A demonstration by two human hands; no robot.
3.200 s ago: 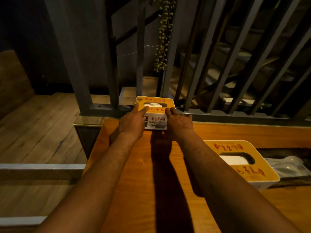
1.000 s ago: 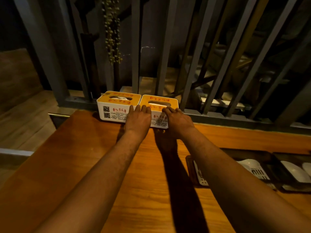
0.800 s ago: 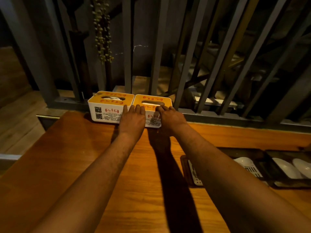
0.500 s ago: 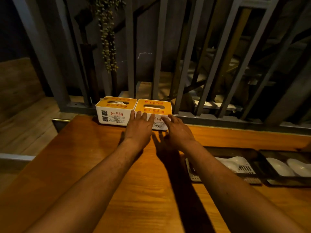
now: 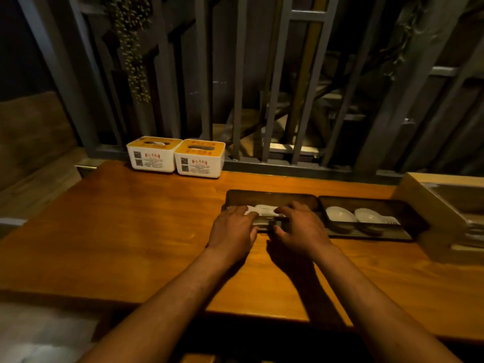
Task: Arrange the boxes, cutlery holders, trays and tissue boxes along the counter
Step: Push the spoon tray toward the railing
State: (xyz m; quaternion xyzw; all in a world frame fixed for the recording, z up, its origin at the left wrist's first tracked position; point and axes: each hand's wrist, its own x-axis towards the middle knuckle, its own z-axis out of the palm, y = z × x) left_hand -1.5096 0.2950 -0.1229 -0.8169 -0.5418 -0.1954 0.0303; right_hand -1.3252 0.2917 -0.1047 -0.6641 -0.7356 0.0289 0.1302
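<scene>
A: Counting near to far: left hand [image 5: 233, 229] and right hand [image 5: 301, 227], fingers curled on the near rim of one dark tray [image 5: 272, 197].
B: Others?
A: A second tray [image 5: 372, 203] beside it (two white spoons), a wooden box [image 5: 429, 205] at the right, two tissue boxes [image 5: 175, 157] touching by the railing [image 5: 288, 167]. Orange wooden counter [image 5: 131, 231]; red lettering unreadable.

Surface: an orange-brown wooden counter [image 5: 131, 231] is carrying everything.
11 o'clock: two white plastic tissue boxes with yellow lids [image 5: 152, 154] [image 5: 199, 158] are sitting side by side, touching.
2 o'clock: two dark rectangular trays [image 5: 269, 197] [image 5: 366, 203] are lying end to end.
3 o'clock: a tan wooden box [image 5: 429, 218] is sitting beside them.
</scene>
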